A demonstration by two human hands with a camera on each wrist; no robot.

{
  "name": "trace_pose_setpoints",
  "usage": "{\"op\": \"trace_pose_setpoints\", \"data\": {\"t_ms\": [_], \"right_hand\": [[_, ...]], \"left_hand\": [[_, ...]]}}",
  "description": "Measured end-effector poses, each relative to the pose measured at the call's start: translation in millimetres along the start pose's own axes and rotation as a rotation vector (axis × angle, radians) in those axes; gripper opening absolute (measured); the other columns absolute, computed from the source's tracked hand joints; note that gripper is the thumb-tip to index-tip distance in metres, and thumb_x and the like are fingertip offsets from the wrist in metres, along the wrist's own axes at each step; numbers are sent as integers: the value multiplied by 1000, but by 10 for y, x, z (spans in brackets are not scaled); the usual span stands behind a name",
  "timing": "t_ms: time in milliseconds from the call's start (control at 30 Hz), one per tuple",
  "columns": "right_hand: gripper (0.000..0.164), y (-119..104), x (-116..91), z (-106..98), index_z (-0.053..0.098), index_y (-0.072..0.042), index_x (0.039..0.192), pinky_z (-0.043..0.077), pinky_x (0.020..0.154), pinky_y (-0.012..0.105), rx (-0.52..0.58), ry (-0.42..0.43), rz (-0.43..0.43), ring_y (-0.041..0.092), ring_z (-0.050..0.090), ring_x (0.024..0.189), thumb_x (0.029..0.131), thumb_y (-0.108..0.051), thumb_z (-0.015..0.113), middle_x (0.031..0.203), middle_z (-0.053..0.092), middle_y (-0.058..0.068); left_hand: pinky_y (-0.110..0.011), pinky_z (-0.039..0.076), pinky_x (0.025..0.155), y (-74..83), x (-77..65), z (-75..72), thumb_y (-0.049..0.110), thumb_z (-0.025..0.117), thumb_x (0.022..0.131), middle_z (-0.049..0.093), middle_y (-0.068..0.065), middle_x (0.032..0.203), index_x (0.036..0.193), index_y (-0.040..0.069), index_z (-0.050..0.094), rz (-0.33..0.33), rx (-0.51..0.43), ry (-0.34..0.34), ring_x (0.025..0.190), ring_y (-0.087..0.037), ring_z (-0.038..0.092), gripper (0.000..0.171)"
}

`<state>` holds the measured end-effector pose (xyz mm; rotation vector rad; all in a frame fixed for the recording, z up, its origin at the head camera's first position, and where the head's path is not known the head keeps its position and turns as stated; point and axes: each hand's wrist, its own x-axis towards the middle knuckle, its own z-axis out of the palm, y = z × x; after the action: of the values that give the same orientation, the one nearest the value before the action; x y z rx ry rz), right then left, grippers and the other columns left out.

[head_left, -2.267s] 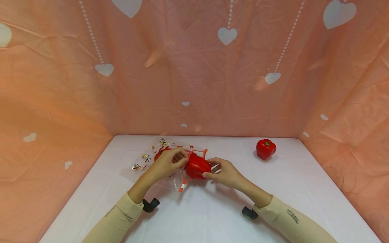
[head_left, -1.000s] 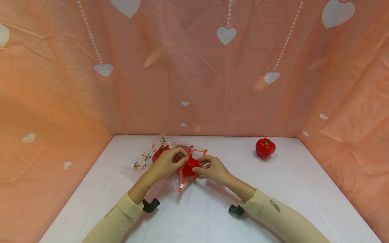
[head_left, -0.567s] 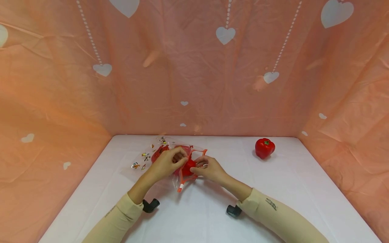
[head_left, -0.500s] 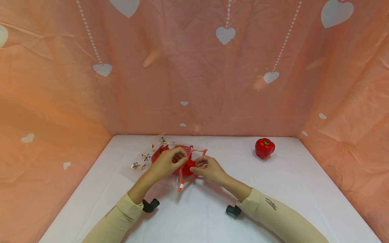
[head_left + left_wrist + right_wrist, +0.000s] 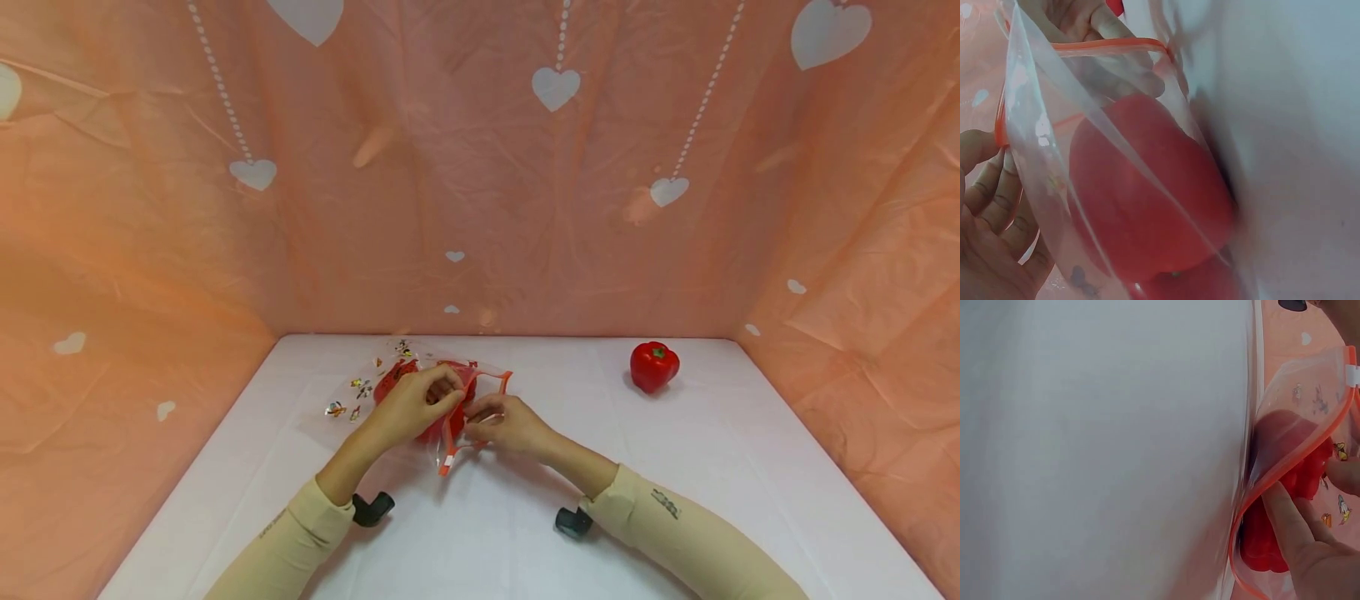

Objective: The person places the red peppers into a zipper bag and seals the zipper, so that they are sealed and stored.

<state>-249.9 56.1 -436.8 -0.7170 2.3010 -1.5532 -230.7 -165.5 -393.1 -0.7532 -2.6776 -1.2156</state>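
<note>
A clear zip bag (image 5: 360, 389) with small cartoon prints and an orange zip edge lies on its side. My left hand (image 5: 416, 406) pinches the upper orange edge between thumb and fingers, so the mouth gapes to the right. Just inside is a red bell pepper (image 5: 1147, 194); deeper in the bag another red bell pepper (image 5: 1191, 284) shows partly. My right hand (image 5: 513, 429) reaches into the mouth, its fingers (image 5: 1288, 519) stretched out at the near pepper and its thumb apart, not closed round it. The plastic partly veils those fingertips in the left wrist view.
One more red bell pepper (image 5: 654, 367) with a green stem stands at the back right of the white table (image 5: 675, 442). A white slider (image 5: 1352, 375) sits on the zip edge. Peach curtains (image 5: 495, 208) with white hearts enclose the back and sides.
My right hand has moved left, pushing the bell pepper through the mouth until it lies inside the bag; its fingers have now slipped lower. The left hand keeps its place on the zip edge.
</note>
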Motion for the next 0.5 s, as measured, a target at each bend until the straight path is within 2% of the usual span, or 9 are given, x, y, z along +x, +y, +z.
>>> {"op": "trace_pose_setpoints", "data": {"t_ms": [133, 267, 500], "right_hand": [[28, -19, -20, -29, 74, 6, 118, 60, 78, 26, -16, -5, 18, 15, 76, 91, 95, -9, 78, 105, 77, 11], [30, -41, -64, -94, 73, 7, 120, 61, 81, 31, 2, -5, 17, 19, 76, 93, 95, -8, 77, 107, 77, 13], [31, -52, -162, -230, 69, 9, 124, 60, 83, 25, -25, -14, -9, 33, 77, 104, 99, -8, 75, 113, 75, 21]], "left_hand": [[-29, 57, 79, -2, -3, -2, 17, 75, 103, 72, 6, 91, 105, 13, 70, 8, -4, 0, 83, -9, 67, 7], [-29, 57, 79, -1, -6, -5, 17, 76, 102, 72, 7, 90, 104, 14, 70, 14, -3, -5, 83, -9, 67, 7], [-29, 57, 80, 5, -11, -8, 17, 77, 101, 72, 7, 91, 104, 14, 70, 12, 15, -20, 84, -9, 67, 8]]}}
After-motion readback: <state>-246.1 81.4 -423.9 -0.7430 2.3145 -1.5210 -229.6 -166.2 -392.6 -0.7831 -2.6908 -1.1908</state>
